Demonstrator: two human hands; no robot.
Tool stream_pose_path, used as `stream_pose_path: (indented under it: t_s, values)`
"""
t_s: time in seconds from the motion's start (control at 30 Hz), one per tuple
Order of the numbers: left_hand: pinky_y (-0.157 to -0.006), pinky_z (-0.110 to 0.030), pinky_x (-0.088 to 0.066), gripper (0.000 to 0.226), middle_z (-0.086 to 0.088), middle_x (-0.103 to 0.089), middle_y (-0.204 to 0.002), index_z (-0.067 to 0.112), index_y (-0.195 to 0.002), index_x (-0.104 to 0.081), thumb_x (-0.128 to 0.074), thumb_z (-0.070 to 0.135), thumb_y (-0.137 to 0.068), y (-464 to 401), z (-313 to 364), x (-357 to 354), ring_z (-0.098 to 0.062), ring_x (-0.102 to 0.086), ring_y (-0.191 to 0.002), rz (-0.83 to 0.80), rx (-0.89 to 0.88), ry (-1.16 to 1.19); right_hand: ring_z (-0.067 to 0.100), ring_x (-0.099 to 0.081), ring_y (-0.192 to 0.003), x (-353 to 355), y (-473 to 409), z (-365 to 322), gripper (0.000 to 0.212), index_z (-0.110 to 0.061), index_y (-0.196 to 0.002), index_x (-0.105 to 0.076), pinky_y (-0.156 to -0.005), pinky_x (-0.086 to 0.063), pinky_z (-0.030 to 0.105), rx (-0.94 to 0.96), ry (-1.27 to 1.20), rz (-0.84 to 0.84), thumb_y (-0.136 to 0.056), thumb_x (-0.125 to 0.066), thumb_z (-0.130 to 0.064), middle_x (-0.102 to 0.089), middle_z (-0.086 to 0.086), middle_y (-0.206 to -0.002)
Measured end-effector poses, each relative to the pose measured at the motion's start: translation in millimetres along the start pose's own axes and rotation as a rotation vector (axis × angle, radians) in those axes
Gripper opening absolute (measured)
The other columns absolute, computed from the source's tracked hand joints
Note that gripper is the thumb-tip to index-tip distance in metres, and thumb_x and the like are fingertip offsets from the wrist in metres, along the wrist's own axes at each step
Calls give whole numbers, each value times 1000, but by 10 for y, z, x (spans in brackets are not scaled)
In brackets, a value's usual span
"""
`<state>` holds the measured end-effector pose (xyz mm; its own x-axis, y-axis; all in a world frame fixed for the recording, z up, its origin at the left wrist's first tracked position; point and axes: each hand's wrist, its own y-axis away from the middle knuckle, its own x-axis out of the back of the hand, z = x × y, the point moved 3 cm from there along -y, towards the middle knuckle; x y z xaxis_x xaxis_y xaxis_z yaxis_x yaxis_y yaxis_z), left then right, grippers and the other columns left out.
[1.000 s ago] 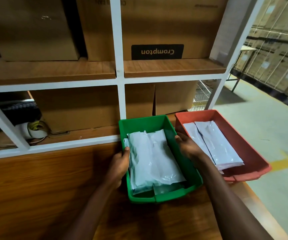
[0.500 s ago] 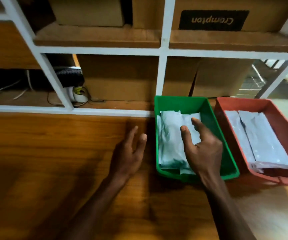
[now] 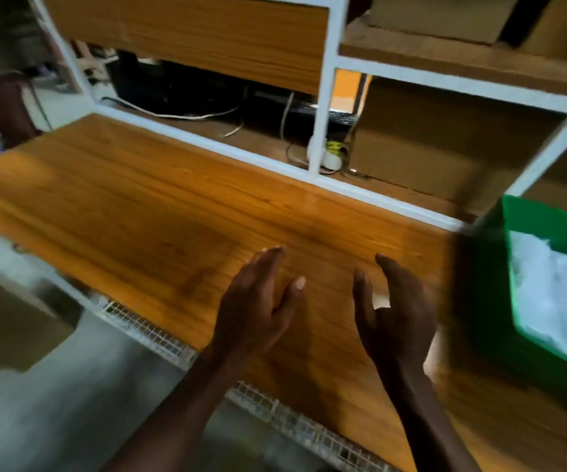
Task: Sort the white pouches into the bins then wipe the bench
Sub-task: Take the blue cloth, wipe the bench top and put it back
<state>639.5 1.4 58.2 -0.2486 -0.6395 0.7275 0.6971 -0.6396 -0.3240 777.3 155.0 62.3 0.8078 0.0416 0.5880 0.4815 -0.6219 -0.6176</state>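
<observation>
White pouches (image 3: 553, 294) are lying heaped inside the green bin (image 3: 486, 301), which is sitting at the far right end of the bench (image 3: 159, 212), partly cut off by the edge of the view; the picture is blurred there, so how many pouches it is holding and which way their long sides are running cannot be told. No other bin is showing in this view. Both hands are hovering over the bare middle of the bench, well to the left of the bin, so the pouches are lying off to the right of them and the right hand (image 3: 394, 315) is the nearer of the two. Each grip is released: the left hand (image 3: 258, 311) is showing its back with fingers loosely together, the right hand is half turned with fingers spread, and neither is holding anything. No loose pouch is showing on the wood, which suggests the sorting is likely finished and the wiping is the step now due, yet no cloth is in sight on the bench or in either hand. Behind the bench a white-framed shelf (image 3: 323, 97) is holding cardboard boxes (image 3: 421, 141), cables and a roll of tape (image 3: 333, 155). Wire mesh (image 3: 145, 332) is running along the near edge of the bench, with another box (image 3: 12, 321) standing on the floor at the left.
</observation>
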Motion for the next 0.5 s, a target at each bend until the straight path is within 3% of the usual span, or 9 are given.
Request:
stream_pose_path:
  t_s: [0.1, 0.2, 0.3, 0.5]
  values:
    - [-107, -43, -44, 61, -6, -56, -142, 14, -141, -52, -37, 54, -98, 272, -575, 524, -21, -49, -134, 56, 37, -57, 27, -73, -85, -503, 273, -507, 40, -15, -122, -68, -69, -59, 41, -4, -34, -73, -96, -60, -44, -72, 8, -119]
    - [-105, -41, -46, 57, -5, -59, -138, 14, -138, -54, -38, 52, -99, 541, -1159, 999, -20, -52, -130, 112, 113, -107, 27, -72, -75, -1013, 519, -1041, 41, -18, -124, -66, -66, -59, 42, 32, -99, -184, -97, -59, -48, -71, 5, -119]
    - [-101, -35, -48, 54, -3, -61, -135, 17, -137, -56, -41, 52, -99, 792, -1771, 1470, -18, -54, -127, 204, 233, -151, 24, -72, -85, -1563, 700, -1681, 42, -15, -122, -67, -72, -58, 36, 112, -145, -304, -97, -56, -47, -73, 6, -115]
    - [-99, -29, -45, 51, -1, -62, -134, 19, -136, -55, -43, 50, -97, 1105, -2919, 2288, -15, -56, -122, 339, 466, -244, 23, -71, -100, -2712, 942, -2899, 45, -12, -121, -69, -77, -59, 37, 275, -291, -482, -97, -53, -47, -73, 8, -116]
